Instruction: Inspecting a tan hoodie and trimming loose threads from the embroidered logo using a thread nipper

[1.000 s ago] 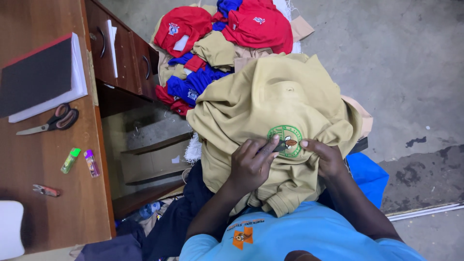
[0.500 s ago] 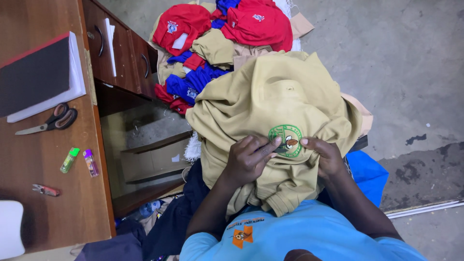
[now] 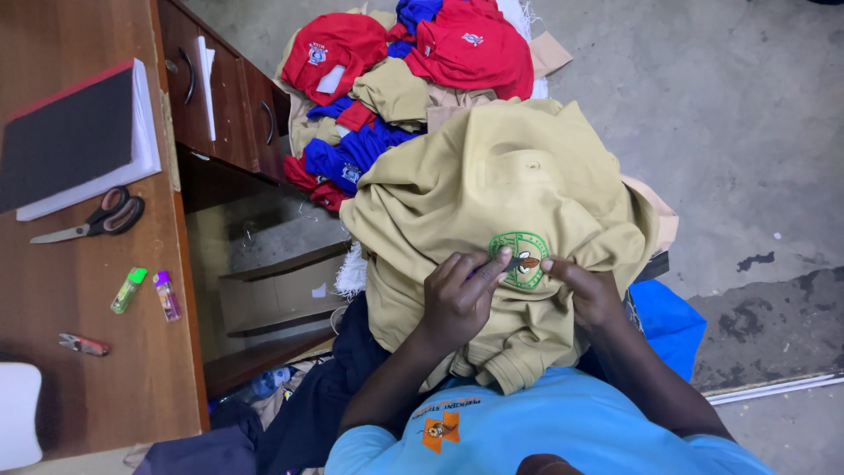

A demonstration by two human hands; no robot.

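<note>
Left hand (image 3: 457, 295): fingers curled over the fabric, thumb and forefinger pinched together at the left rim of the round green embroidered badge (image 3: 519, 259). A sliver of something purple shows between the fingertips; too small to tell what it is. Right hand (image 3: 591, 292): fingers bent and pressed into the cloth just right of the badge, forefinger tip touching its rim, gripping a fold of the shirt. Both forearms come up from the near edge and converge on the badge, wrists well apart.

Tan shirt (image 3: 492, 189): khaki, bunched in a rounded heap on the person's lap, deeply creased, hem hanging toward the light blue top (image 3: 545, 431). The badge is circular, green ring, pale centre with a small brown and orange figure, and sits on the near side of the heap between the two hands.

Surroundings: far of the shirt, a pile of red, blue and tan garments (image 3: 396, 70) on the floor, touching its far edge. Left, a wooden desk (image 3: 88, 369) with drawers; on it a black notebook (image 3: 75, 141), scissors (image 3: 97, 220), two lighters (image 3: 145, 293). Right, bare grey concrete floor (image 3: 747, 132), open. A blue item (image 3: 668, 321) lies just beside the right forearm.
</note>
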